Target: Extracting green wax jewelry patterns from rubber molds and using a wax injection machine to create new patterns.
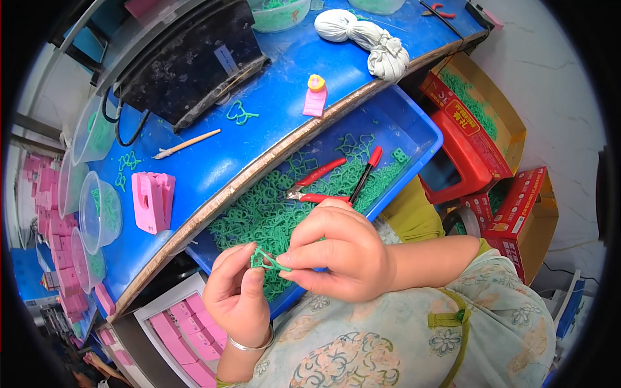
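My left hand (pixel 236 297) and my right hand (pixel 336 258) both pinch a small, thin green plastic piece (pixel 264 257) between fingertips and thumbs. Beneath them, a blue tray (pixel 420 126) holds a loose heap of similar green pieces (pixel 252 220). Red-handled cutters (pixel 307 194) and a red-capped black marker (pixel 365 174) lie on that heap, just above my right hand.
The blue workbench (pixel 200 161) carries pink blocks (pixel 152 200), a wooden stick (pixel 184 143), clear tubs (pixel 97 213), a black machine (pixel 187 71) and a knotted white bundle (pixel 362 42). Red boxes (pixel 511 220) stand at right, pink moulds (pixel 187 330) below the bench. Another person's arm (pixel 103 365) shows lower left.
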Action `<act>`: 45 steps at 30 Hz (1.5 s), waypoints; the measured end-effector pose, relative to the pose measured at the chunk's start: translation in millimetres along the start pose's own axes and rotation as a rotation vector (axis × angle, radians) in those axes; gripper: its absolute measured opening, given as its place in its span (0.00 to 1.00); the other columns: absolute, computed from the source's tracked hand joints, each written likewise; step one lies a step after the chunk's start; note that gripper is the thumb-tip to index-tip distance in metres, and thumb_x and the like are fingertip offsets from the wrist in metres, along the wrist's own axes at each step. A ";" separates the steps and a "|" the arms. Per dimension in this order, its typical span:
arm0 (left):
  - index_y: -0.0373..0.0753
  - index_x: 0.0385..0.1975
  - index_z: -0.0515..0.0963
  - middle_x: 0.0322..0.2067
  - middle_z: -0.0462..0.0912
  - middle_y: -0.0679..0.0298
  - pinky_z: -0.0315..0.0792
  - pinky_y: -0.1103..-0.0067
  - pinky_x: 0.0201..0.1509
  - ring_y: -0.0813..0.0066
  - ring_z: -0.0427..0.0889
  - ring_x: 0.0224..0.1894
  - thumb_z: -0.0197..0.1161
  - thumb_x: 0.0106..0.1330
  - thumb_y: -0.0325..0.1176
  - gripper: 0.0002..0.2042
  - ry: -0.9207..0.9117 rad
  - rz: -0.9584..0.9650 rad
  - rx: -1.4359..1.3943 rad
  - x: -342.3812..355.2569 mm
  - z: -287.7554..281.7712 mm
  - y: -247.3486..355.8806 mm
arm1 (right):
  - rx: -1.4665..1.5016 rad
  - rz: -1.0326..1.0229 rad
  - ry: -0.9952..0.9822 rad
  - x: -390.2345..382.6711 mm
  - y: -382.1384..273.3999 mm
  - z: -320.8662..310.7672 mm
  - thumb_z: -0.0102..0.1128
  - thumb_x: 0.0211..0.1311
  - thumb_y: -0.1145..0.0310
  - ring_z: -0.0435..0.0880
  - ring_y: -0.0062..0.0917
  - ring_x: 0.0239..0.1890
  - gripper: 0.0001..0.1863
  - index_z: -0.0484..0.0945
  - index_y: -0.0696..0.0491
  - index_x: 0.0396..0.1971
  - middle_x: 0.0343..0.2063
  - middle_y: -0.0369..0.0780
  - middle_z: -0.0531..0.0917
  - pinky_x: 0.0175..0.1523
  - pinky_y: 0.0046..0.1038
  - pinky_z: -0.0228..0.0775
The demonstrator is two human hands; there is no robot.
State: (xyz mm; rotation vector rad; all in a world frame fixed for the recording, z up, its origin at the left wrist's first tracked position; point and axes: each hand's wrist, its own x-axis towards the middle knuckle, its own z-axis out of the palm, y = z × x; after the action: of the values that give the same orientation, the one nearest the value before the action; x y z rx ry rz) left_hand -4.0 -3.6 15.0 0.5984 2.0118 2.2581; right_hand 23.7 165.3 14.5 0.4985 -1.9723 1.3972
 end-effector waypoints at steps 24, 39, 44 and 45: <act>0.32 0.42 0.70 0.31 0.78 0.55 0.74 0.75 0.34 0.69 0.78 0.30 0.55 0.60 0.24 0.11 0.164 -0.311 -0.468 17.3 -22.4 5.3 | -0.518 -0.134 -0.171 80.4 39.6 20.1 0.58 0.46 0.73 0.78 0.35 0.29 0.08 0.71 0.56 0.28 0.29 0.41 0.77 0.35 0.33 0.69; 0.30 0.47 0.69 0.27 0.77 0.59 0.70 0.79 0.29 0.74 0.75 0.26 0.56 0.58 0.22 0.16 0.139 -0.243 -0.521 7.8 -32.7 11.6 | -0.648 0.083 -0.635 124.6 35.9 45.3 0.56 0.44 0.73 0.80 0.36 0.28 0.12 0.73 0.60 0.32 0.25 0.45 0.79 0.30 0.32 0.73; 0.29 0.50 0.68 0.29 0.78 0.59 0.68 0.80 0.27 0.75 0.75 0.26 0.55 0.59 0.23 0.17 0.106 -0.332 -0.662 5.7 -30.7 11.3 | -0.092 0.235 -0.568 99.2 8.9 5.6 0.51 0.49 0.75 0.80 0.37 0.28 0.15 0.70 0.61 0.40 0.25 0.45 0.79 0.34 0.30 0.72; 0.29 0.50 0.68 0.30 0.78 0.59 0.67 0.80 0.27 0.75 0.75 0.25 0.54 0.60 0.23 0.17 0.087 -0.366 -0.702 5.8 -31.4 10.0 | 0.123 0.288 -0.535 92.7 4.9 0.5 0.50 0.50 0.76 0.80 0.34 0.28 0.15 0.69 0.60 0.41 0.25 0.44 0.79 0.35 0.28 0.72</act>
State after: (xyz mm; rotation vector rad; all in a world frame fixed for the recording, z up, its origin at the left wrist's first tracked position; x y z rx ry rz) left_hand -17.4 -33.0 23.8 0.0612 1.0833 2.5232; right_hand -45.3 172.6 76.1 0.7254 -2.4680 1.7005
